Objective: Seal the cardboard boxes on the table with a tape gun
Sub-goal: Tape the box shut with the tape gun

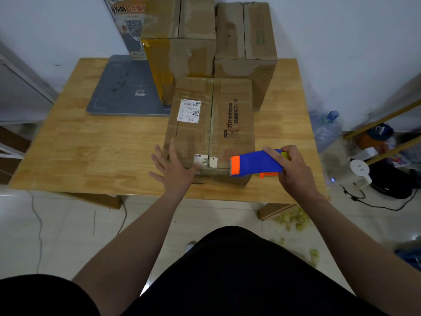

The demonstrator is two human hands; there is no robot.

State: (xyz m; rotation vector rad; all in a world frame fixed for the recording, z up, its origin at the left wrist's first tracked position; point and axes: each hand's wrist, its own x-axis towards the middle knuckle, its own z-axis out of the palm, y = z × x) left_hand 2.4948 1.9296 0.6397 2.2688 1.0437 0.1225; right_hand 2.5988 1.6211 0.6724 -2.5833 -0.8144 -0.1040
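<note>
Taping is the step in hand, as we are judging it. We are gripping the tape gun (255, 164) in our right hand (291, 166), fingers curled round its blue body. We are holding its orange mouth at the near edge of the front box (211, 119), right of the centre seam (212, 115). Whether the mouth is touching the cardboard we cannot tell. We are laying our left hand (174, 166) over the box's near left corner, fingers spread wide and straight, holding nothing.

The seam is looking glossy, so it may already be carrying clear tape. Next we are probably needing to press the mouth down and draw it in one straight line, with the left hand steadying the box.

The box is lying flat on the counter (91, 151), its near end close to the counter's near edge, so a hard pull toward us is risking a slide. Two taller boxes (182, 42) (246, 46) are standing just behind its far end, blocking any overrun there. Bare wood is lying open to the left, short of a grey board (123, 87); on the right only a narrower strip is showing.
</note>
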